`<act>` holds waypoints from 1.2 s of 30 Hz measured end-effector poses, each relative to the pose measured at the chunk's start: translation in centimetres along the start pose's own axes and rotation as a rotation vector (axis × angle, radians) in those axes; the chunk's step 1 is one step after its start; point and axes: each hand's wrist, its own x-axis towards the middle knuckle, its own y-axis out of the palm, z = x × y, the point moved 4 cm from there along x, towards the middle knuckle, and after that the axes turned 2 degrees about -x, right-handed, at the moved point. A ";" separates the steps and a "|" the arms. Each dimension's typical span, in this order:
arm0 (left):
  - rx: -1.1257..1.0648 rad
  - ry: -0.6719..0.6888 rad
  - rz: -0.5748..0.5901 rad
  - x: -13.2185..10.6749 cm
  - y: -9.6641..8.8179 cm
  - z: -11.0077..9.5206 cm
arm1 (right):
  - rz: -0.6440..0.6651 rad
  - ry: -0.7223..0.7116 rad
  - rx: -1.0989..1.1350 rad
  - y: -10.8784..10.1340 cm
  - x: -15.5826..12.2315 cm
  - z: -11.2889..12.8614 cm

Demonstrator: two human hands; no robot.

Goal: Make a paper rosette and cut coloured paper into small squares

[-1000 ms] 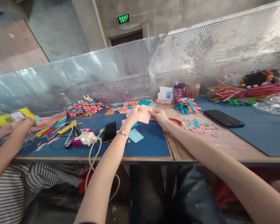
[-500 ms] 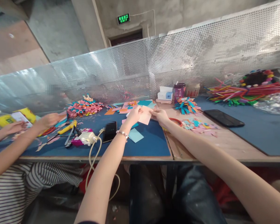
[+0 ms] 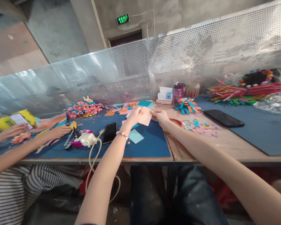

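Note:
A square sheet of pale pink paper is held up over the table between my two hands. My left hand, with a beaded bracelet at the wrist, pinches its upper left edge. On the other side, the fingers of my right hand are closed on the upper right corner. Beneath the sheet, a light blue paper square lies on the blue mat. Behind my hands are more coloured paper pieces. Red scissor handles show partly beside my right wrist.
A co-worker's hand rests by a yellow-handled tool at left. Near me are a phone and a power strip with a hanging cable. Paper scraps, a fringed paper bundle and a black tablet-like device lie rightward.
The co-worker's hand has come down and right onto the yellow-handled tool. My hands and the pink paper have hardly moved.

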 end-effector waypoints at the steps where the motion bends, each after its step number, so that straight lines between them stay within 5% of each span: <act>1: -0.002 -0.001 0.003 0.0 0.0 0.0 | 0.005 0.004 0.002 0.0 -0.1 0.0; 22: 0.024 -0.009 -0.003 0.0 0.2 0.7 | -0.037 -0.034 -0.065 -0.1 -0.3 0.4; 27: -0.108 -0.023 -0.045 0.2 0.4 1.3 | -0.085 -0.090 -0.107 -0.4 0.0 0.5; 36: -0.260 -0.122 0.058 0.2 0.2 1.8 | -0.117 -0.194 -0.242 -0.6 0.0 1.0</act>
